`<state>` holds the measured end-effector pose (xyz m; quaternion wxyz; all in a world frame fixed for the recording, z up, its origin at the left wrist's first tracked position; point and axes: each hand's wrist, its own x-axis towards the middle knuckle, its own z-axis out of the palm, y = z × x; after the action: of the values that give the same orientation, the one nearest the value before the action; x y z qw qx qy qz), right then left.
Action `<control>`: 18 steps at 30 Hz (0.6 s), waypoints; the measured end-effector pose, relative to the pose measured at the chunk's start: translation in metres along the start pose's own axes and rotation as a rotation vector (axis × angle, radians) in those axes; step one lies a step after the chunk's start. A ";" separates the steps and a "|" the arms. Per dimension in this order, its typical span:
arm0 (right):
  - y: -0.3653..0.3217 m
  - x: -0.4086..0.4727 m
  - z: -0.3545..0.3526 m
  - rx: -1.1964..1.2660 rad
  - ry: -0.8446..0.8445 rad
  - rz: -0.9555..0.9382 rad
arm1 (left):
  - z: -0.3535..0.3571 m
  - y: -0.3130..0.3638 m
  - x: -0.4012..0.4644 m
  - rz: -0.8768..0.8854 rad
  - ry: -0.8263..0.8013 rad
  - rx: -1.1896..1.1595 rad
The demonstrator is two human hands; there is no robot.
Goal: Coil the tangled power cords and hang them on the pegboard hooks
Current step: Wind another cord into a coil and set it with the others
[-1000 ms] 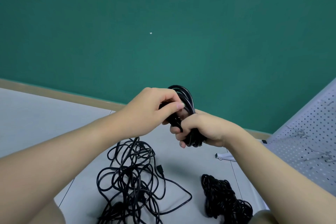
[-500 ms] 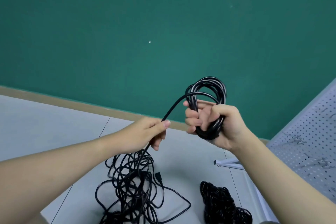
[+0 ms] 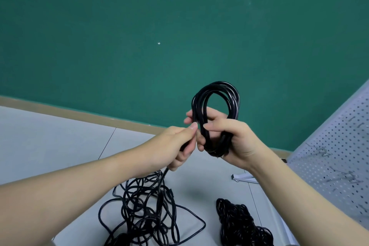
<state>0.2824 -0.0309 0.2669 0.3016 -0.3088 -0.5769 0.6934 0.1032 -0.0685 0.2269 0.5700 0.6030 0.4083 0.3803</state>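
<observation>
Black coil [image 3: 216, 104] in right hand [image 3: 229, 138], lower loops hidden

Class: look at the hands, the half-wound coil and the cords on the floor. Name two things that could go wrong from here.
1. The strand in the left hand runs down into the tangled pile; pulling may tighten a snag.
2. The right hand grips the coil only at its bottom, so loops might slip loose.

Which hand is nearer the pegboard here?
The right hand. It holds the coil just left of the pegboard; the left hand, gripping the cord, sits farther left, beyond the right one.
</observation>
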 end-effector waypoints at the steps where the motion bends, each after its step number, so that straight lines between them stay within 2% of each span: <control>1: -0.001 0.000 0.003 -0.014 0.005 -0.019 | 0.000 0.000 0.001 -0.012 -0.013 -0.008; 6: -0.001 0.001 0.017 -0.033 0.093 -0.117 | -0.002 0.000 0.004 -0.071 -0.020 0.042; 10: 0.006 0.010 0.025 -0.044 0.137 -0.097 | 0.000 -0.003 0.005 -0.093 -0.032 0.033; 14: 0.002 0.015 0.028 0.162 0.193 -0.113 | -0.010 -0.002 0.004 -0.053 -0.085 0.129; 18: -0.015 0.017 0.012 0.370 0.357 -0.228 | -0.026 -0.006 0.000 -0.112 -0.154 0.337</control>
<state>0.2627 -0.0228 0.2818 0.5259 -0.2988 -0.4091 0.6832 0.0790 -0.0582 0.2223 0.5109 0.6935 0.4544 0.2271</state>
